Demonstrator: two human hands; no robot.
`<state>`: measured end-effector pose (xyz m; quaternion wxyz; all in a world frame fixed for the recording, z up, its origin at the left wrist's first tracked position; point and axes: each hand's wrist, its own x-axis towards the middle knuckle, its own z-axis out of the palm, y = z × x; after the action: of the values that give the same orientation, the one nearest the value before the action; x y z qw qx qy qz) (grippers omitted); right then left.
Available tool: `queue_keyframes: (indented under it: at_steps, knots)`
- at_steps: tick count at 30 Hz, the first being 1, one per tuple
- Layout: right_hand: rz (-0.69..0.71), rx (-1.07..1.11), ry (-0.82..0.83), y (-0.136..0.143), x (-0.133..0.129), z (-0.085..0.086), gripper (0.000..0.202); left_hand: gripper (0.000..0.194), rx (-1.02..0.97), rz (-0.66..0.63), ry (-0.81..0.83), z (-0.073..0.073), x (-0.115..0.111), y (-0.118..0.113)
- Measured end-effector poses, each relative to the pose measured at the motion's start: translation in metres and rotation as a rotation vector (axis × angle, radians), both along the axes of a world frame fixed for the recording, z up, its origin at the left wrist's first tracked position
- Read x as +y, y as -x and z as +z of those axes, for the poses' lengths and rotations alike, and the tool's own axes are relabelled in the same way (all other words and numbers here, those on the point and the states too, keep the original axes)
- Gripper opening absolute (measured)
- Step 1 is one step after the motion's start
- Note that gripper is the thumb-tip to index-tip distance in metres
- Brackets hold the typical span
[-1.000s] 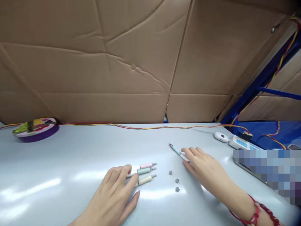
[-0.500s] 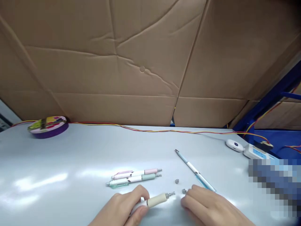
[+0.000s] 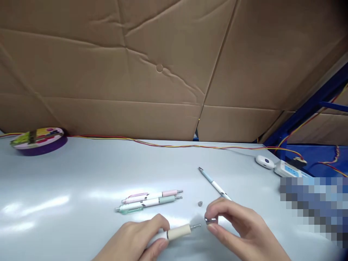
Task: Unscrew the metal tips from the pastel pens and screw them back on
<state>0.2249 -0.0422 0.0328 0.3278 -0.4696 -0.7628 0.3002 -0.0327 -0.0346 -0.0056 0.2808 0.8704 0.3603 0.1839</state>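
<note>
My left hand [image 3: 136,237] is closed around a cream-and-white pen [image 3: 178,232], whose thin metal refill tip pokes out bare to the right. Just right of that tip, my right hand [image 3: 239,228] pinches a small shiny metal pen tip [image 3: 211,220] between thumb and forefinger. Another loose metal pen tip [image 3: 200,203] rests on the table above the gap between my hands. A pink-and-white pen [image 3: 153,196] and a green-and-white pen [image 3: 149,203] lie side by side beyond my left hand, metal ends rightward. Partly behind my right hand lies a blue-and-white pen [image 3: 214,183].
A purple round box [image 3: 39,142] with a colourful lid sits at the back left. Red and yellow wires [image 3: 163,145] run along the table's rear edge below the cardboard [image 3: 136,83]. A white plug-in device [image 3: 265,162] and power strip [image 3: 289,170] are at the right.
My right hand has lifted slightly and turned, now pinching a metal pen tip. A grey collar seen at the cream pen's end no longer shows. The view has shifted slightly.
</note>
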Motion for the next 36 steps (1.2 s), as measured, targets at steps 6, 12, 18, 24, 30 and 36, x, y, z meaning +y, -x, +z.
queue_keyframes:
  at_steps: [6,12,18,24,30,36]
  knots:
    - [0.072,0.114,0.025,0.013,0.0,-0.011,0.011,0.024,0.026,-0.032,0.042,-0.005,0.002,0.001]
    - [0.063,0.064,0.034,0.017,-0.002,-0.016,0.009,0.025,0.052,-0.008,0.096,0.004,0.0,-0.002]
    - [0.039,0.044,-0.023,0.016,-0.004,-0.019,0.012,0.026,0.067,-0.002,0.136,0.006,-0.002,-0.001]
    - [0.111,-0.05,-0.197,0.014,-0.002,-0.019,0.008,0.023,0.075,-0.011,0.117,0.008,-0.002,-0.001]
    - [0.238,-0.097,-0.429,0.013,0.002,-0.022,0.018,0.024,0.089,-0.002,0.065,0.012,-0.002,-0.004]
    - [0.227,-0.303,-0.362,0.011,0.003,-0.02,0.051,0.03,0.098,-0.027,-0.003,0.006,-0.006,0.0]
